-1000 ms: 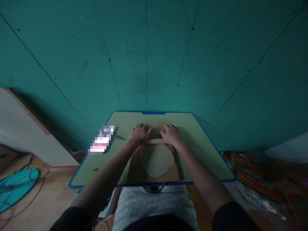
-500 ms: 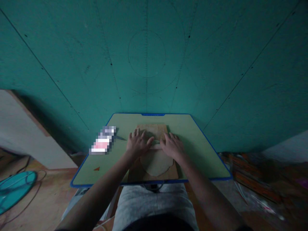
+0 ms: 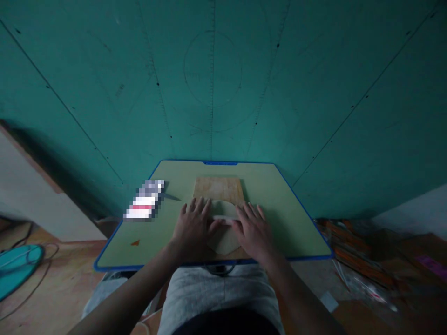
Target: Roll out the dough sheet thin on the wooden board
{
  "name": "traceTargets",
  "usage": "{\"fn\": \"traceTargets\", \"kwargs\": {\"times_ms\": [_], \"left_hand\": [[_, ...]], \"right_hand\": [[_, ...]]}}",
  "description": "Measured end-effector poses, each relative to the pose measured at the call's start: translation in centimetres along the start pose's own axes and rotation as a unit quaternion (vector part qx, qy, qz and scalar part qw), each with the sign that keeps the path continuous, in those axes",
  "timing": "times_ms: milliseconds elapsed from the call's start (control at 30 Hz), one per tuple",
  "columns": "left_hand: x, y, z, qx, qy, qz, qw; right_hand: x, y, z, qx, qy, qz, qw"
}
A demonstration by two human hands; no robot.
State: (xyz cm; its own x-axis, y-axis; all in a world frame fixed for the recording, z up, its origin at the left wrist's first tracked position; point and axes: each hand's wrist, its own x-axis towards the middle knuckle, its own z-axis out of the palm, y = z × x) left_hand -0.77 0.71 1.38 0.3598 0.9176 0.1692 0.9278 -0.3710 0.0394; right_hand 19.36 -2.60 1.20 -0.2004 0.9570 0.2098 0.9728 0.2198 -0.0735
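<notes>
A flat round of pale dough (image 3: 223, 208) lies on a wooden board (image 3: 218, 188) in the middle of a small green table with a blue rim (image 3: 283, 218). A thin rolling pin (image 3: 223, 218) crosses the dough. My left hand (image 3: 193, 226) rests flat on its left end, fingers stretched out. On its right end lies my right hand (image 3: 253, 228), fingers spread the same way. Both palms press down on the pin near the table's front edge.
A blurred-out pack (image 3: 144, 200) lies on the table's left side with a dark blade-like thing (image 3: 172, 197) beside it. A teal wall rises just behind the table. A teal fan guard (image 3: 16, 270) lies on the floor at left, and clutter (image 3: 363, 265) at right.
Both hands have drawn the rolling pin back toward me, from the far part of the board to the near part of the dough. The far end of the board now shows.
</notes>
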Motion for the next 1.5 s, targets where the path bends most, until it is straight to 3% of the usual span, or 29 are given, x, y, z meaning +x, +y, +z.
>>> {"fn": "traceTargets", "kwargs": {"times_ms": [300,467,633,767,967,1167,1333,1500], "left_hand": [[6.1,-1.0,0.7,0.005,0.017,-0.02,1.0],[9.0,-1.5,0.4,-0.036,-0.014,-0.022,0.999],[10.5,-1.6,-0.5,-0.036,-0.011,-0.034,0.999],[9.4,-1.3,-0.4,-0.031,0.0,-0.037,0.999],[5.3,0.2,-0.4,-0.008,0.062,-0.057,0.996],[1.7,0.5,-0.6,0.005,0.05,-0.041,0.998],[1.9,-0.7,-0.6,-0.04,0.035,-0.038,0.998],[3.3,-0.8,-1.1,-0.018,-0.004,-0.046,0.999]], "right_hand": [[6.4,0.9,-0.5,0.035,-0.062,0.097,0.993],[9.8,2.0,-0.3,0.078,-0.114,0.114,0.984],[11.5,2.4,-0.2,0.077,-0.076,0.103,0.989],[10.3,2.1,-0.3,0.05,-0.038,0.087,0.994],[6.1,0.8,0.0,0.004,0.019,0.053,0.998],[1.5,-0.1,1.0,0.028,0.111,-0.001,0.993],[0.8,0.3,1.2,0.088,0.145,-0.003,0.985],[2.8,0.5,0.7,0.053,0.084,0.052,0.994]]}}
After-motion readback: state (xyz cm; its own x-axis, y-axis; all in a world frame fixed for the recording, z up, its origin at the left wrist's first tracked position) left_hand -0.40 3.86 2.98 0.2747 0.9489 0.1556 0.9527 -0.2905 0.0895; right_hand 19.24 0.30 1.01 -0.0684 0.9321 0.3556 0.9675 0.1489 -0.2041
